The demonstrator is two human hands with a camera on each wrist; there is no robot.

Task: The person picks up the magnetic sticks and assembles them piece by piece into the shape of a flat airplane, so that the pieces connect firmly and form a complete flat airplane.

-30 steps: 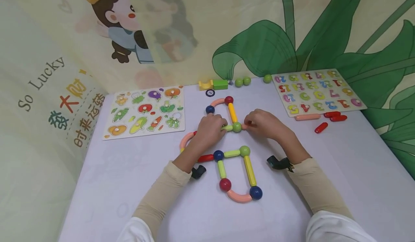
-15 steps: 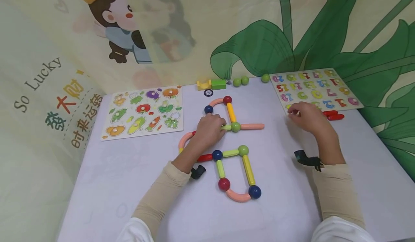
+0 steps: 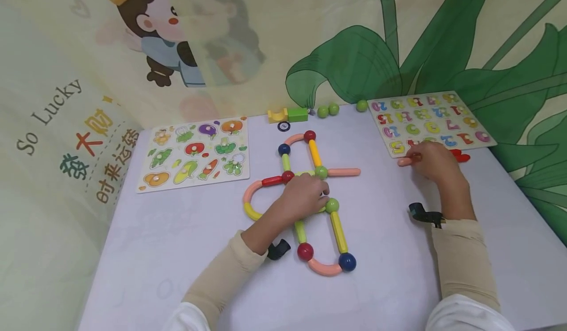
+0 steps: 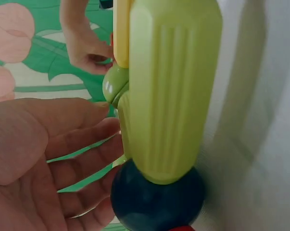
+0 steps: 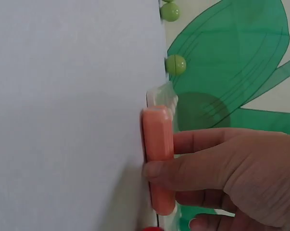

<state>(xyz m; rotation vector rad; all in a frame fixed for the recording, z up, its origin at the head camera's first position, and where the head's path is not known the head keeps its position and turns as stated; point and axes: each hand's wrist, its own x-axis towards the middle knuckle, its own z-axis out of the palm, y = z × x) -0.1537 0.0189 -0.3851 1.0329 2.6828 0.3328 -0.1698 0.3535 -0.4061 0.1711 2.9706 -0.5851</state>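
My left hand (image 3: pixel 303 195) is over the middle of a flat figure of magnetic rods and balls. In the left wrist view its relaxed fingers lie beside a light green rod, near a green ball (image 3: pixel 331 205); contact is unclear. A blue ball (image 4: pixel 157 195) and a light green rod (image 4: pixel 176 91) stand close to that camera. My right hand (image 3: pixel 431 161) pinches a straight pink rod (image 5: pixel 158 134) between thumb and index finger, in front of the number board. Another pink rod (image 3: pixel 343 172) juts right from the figure's upper green ball (image 3: pixel 321 172).
A vegetable puzzle board (image 3: pixel 199 181) lies at the left, a number puzzle board (image 3: pixel 474 144) at the back right. Red rods (image 3: pixel 463 158) show beside my right hand. Green balls (image 3: pixel 328 110) and a green block (image 3: pixel 298 115) stand by the back wall.
My right hand has let go of the pink rod attached to the figure, moved right and taken another pink rod. My left hand has left the upper loop and moved down toward the lower one.
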